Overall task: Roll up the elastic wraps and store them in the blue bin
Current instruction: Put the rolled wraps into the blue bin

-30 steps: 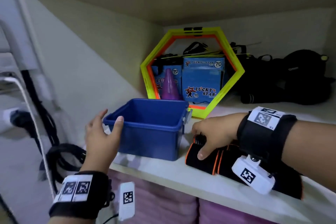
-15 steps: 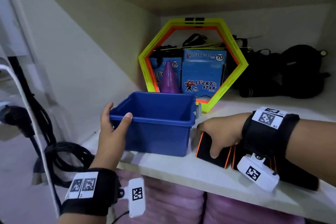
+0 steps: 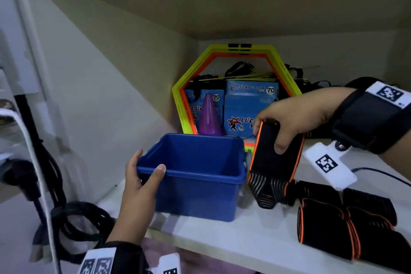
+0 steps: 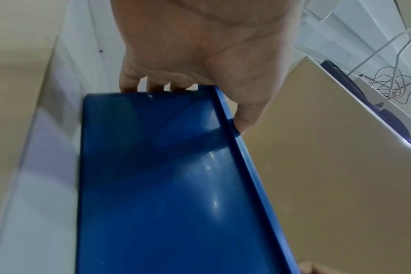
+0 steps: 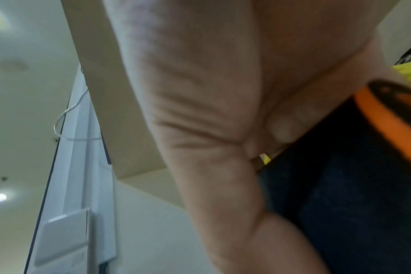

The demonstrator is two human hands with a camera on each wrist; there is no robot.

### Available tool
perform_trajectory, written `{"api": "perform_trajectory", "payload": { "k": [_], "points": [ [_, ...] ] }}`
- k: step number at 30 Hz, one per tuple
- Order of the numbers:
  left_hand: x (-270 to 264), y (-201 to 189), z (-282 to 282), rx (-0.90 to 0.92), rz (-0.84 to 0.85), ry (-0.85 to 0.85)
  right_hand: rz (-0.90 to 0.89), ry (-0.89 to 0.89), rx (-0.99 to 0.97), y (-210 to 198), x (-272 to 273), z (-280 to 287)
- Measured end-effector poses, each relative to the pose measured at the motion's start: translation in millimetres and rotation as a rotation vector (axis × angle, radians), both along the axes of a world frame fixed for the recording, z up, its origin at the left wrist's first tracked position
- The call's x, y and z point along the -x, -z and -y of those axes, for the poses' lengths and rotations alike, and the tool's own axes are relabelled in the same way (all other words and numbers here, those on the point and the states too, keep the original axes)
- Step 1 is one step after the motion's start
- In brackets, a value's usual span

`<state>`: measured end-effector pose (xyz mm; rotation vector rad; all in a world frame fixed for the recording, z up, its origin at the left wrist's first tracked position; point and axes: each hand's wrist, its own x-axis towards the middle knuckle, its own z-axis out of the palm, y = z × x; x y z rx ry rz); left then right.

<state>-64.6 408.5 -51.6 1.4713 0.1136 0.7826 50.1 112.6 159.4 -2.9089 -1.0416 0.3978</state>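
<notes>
Nearest, on the front of the white shelf, more elastic wraps lie in a loose heap at the right: black ribbed bands with orange edging, unrolled and overlapping.

Left of them the left hand holds the near left corner of the blue bin, thumb hooked over the rim, fingers round the outer wall; this grip is closed on the bin. The bin stands on the shelf and nothing shows inside it.

Just right of the bin, the right hand grips an elastic wrap by its upper end, thumb across the front. It is black with orange borders; its lower end, patterned with grey wavy lines, hangs down to the shelf beside the bin.

Farther back stand a purple cone, blue boxes and a yellow-orange hexagonal frame.
</notes>
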Motion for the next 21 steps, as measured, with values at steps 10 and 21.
{"api": "perform_trajectory", "payload": {
  "k": [10, 21],
  "points": [
    [-3.9, -1.0, -0.3, 0.002, -0.012, -0.039, -0.012, -0.098, -0.207, -72.0, -24.4, -76.7],
    [-2.8, -0.3, -0.9, 0.003, -0.043, -0.033, 0.07, -0.129, -0.068, -54.5, -62.3, -181.3]
  ]
}}
